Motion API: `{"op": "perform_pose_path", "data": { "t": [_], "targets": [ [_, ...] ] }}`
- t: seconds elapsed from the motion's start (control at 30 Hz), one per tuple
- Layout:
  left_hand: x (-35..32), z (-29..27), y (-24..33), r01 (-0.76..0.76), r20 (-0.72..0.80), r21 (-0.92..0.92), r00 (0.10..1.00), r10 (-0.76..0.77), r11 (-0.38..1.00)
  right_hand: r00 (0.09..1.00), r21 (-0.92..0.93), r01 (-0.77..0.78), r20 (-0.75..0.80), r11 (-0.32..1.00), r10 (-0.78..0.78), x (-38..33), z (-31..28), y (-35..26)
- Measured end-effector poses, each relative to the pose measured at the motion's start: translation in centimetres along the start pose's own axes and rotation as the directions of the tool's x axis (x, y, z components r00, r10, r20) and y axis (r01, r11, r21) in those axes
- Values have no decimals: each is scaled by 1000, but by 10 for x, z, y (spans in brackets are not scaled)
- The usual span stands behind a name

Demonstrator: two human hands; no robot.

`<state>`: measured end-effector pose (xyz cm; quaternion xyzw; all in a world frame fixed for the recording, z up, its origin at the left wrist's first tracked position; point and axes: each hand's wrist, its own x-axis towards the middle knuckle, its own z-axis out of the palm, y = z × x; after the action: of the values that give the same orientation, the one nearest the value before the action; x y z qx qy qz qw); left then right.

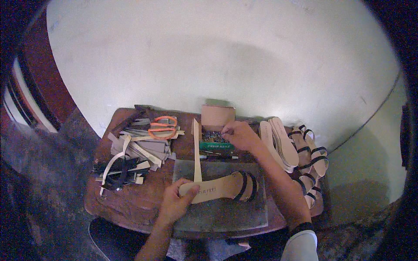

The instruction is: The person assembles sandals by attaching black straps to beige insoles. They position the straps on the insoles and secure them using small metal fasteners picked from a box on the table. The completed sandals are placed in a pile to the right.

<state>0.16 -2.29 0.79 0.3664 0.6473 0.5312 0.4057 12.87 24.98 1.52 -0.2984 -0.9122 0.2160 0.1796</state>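
Observation:
My left hand (175, 205) grips the heel end of a beige sandal (221, 189), its thumb on top of the sole. Two black straps (246, 186) cross the sandal's toe end, which points right. From behind the heel, a long cream strip (197, 152) stretches away toward the wall. My right hand (239, 135) is at the right side of a small green box (215, 146) filled with small dark metal pieces, probably tacks. The right fingertips are pinched together over these pieces; whether something is between them is too small to see.
Orange-handled scissors (163, 127) lie on grey and cream strips (143, 148) at the left. Black strips (115, 172) are nearer. Stacked beige soles (278, 145) and black-strapped sandals (320, 161) line the right edge. A dark mat (217, 217) lies under the sandal; a wall (217, 65) stands behind.

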Motion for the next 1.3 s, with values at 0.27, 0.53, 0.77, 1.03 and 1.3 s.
{"op": "perform_pose_path", "data": {
  "t": [0.27, 0.53, 0.77, 1.03, 1.3],
  "targets": [
    [1, 3, -9, -70, 3, -32, 998, 70, 997, 996, -198, 82, 50, 977, -74, 26, 34, 11],
    [3, 2, -15, -49, 25, 4, 999, 48, 999, 997, -209, 76, 5, 975, -76, 25, 45, 7],
    [2, 1, -13, -78, 20, 1, 997, 78, 997, 996, -175, 86, -24, 981, -91, 20, 39, -1],
    [2, 2, -10, -82, 24, 27, 996, 81, 996, 998, -265, -55, 12, 963, 60, 24, 42, 7],
    [3, 2, -20, -36, 29, -27, 999, 36, 999, 995, -334, -95, -11, 938, 97, 25, 43, 3]
  ]
}}
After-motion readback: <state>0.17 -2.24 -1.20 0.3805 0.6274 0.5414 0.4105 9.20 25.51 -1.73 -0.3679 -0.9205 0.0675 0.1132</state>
